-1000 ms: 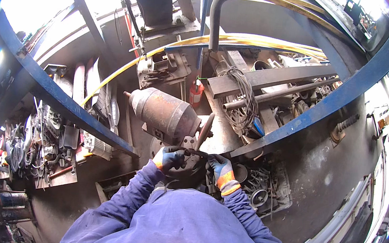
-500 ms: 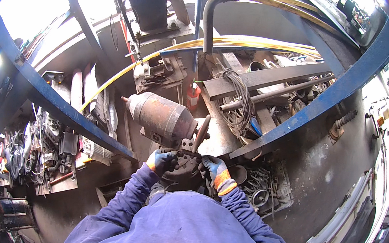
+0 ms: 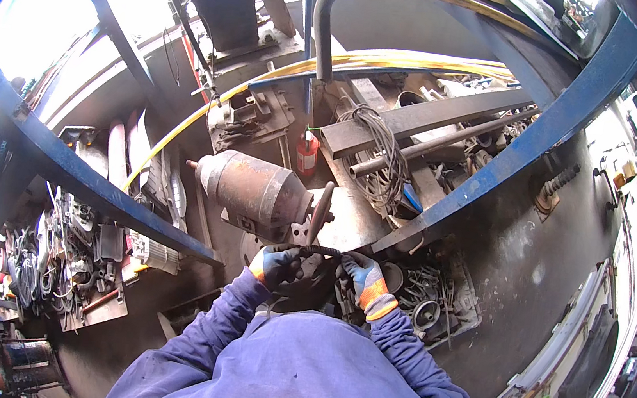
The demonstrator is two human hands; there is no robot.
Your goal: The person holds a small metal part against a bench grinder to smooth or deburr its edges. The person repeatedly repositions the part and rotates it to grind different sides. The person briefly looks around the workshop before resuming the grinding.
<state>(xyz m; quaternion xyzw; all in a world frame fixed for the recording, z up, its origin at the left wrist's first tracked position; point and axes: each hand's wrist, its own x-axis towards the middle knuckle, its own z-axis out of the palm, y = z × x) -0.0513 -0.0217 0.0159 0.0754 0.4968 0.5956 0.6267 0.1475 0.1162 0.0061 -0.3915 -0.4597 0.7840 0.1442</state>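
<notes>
Between left hand (image 3: 278,264) and right hand (image 3: 362,275) spans a dark rod (image 3: 323,251).

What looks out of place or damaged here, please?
The cable hangs in loose, tangled loops over the beam, which looks untidy. Pale patches mark the floor; I cannot tell whether something spilled. The held rod is too small to judge for damage.

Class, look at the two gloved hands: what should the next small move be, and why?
Perhaps roll the dark rod slightly: the left hand and right hand hold its opposite ends, leaving its ribbed middle exposed, so a small turn might show its other side.
</notes>
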